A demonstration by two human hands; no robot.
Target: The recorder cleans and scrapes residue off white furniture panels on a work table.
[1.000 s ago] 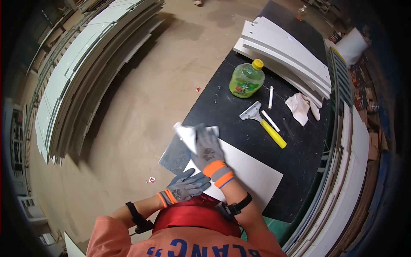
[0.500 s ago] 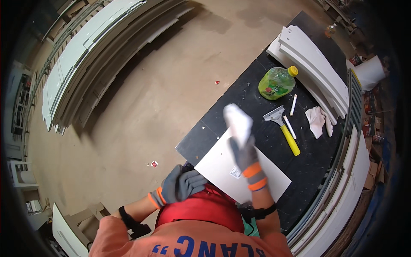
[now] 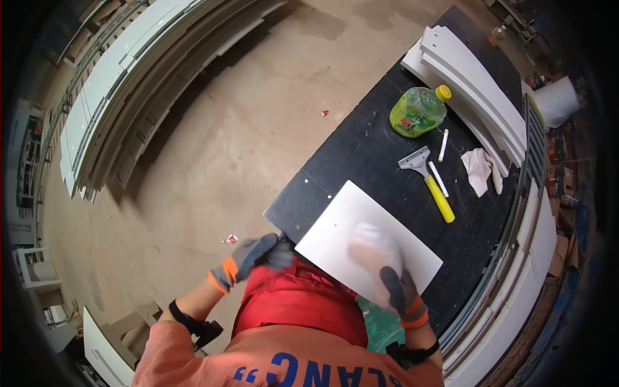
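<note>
A white rectangular board [image 3: 348, 206] lies at an angle on the black tabletop, its lower corner by my waist. Over its right half is my right hand [image 3: 403, 295], in a grey glove with an orange cuff, closed on a white cloth [image 3: 374, 245] that is smeared by motion. Whether the cloth touches the board cannot be made out. My left hand [image 3: 264, 253], gloved the same way, is off the board's left corner near the table edge. Its fingers are blurred, and no object shows in it.
Beyond the board are a scraper [image 3: 438, 197] with a yellow handle, two white sticks [image 3: 443, 146], a green-labelled bottle [image 3: 418, 113] and a crumpled cloth [image 3: 477, 171]. White panels [image 3: 471, 84] are stacked at the table's far right. More panels [image 3: 148, 71] stand at the left.
My right hand has swept the cloth back toward me and to the right across the board. The label seen on the board before is now out of sight. My left hand has shifted slightly left and up.
</note>
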